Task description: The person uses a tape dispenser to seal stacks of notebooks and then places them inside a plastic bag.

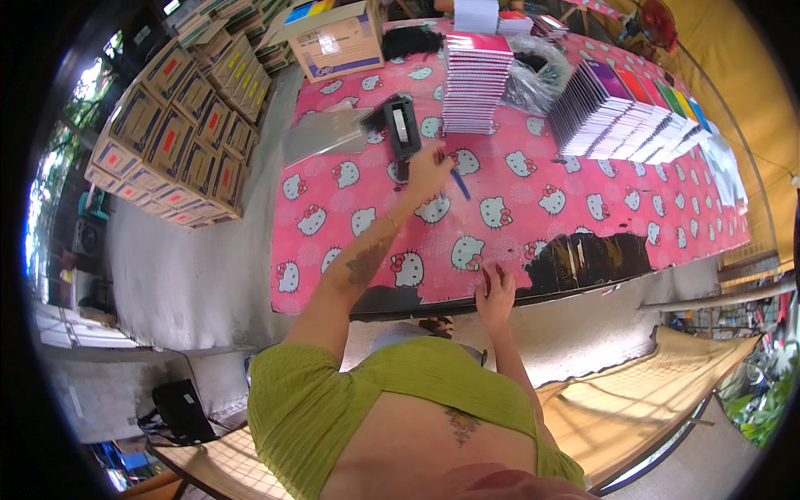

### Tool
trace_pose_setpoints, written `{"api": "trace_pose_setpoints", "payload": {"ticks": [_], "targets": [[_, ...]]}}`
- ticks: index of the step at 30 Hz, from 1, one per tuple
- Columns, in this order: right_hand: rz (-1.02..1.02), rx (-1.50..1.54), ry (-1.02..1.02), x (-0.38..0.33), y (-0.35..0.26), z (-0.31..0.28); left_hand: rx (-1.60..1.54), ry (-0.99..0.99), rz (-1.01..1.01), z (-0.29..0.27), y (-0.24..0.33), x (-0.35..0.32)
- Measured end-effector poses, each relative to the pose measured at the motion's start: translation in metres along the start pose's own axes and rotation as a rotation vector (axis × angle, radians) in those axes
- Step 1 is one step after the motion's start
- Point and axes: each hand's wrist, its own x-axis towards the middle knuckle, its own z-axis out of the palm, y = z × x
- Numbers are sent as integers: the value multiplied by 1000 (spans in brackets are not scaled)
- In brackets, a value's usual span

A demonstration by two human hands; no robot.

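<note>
My left hand (429,173) reaches over the table with its fingers closed around a slim blue pen-like object (460,185), whose lower end sticks out toward the right. Right beside that hand, on its far left side, stands a black tape dispenser (402,125) with a light roll in it. At the near edge of the table, my right hand (497,296) rests with its fingers stretched onto the cloth and holds nothing. A tall stack of spiral notebooks with pink covers (477,87) rises beyond my left hand.
A pink patterned cloth (517,196) covers the table and is torn near the front edge. Clear plastic sheets (325,137) lie at left. Several notebook stacks (617,117) stand at right, near a plastic bag (535,79). Cardboard boxes (171,133) are piled on the left.
</note>
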Motion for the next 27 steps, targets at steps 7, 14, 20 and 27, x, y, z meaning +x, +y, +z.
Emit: {"api": "trace_pose_setpoints", "payload": {"ticks": [7,14,20,27], "targets": [[26,-182,51,3,-3,4,-5,68,225,-1,-26,146],[39,-209,70,5,-8,11,268,36,170,-6,-85,231],[48,-272,93,5,-7,11,293,-42,97,3,-114,267],[45,-301,87,4,-5,13,624,-363,-215,-12,-170,279]]}}
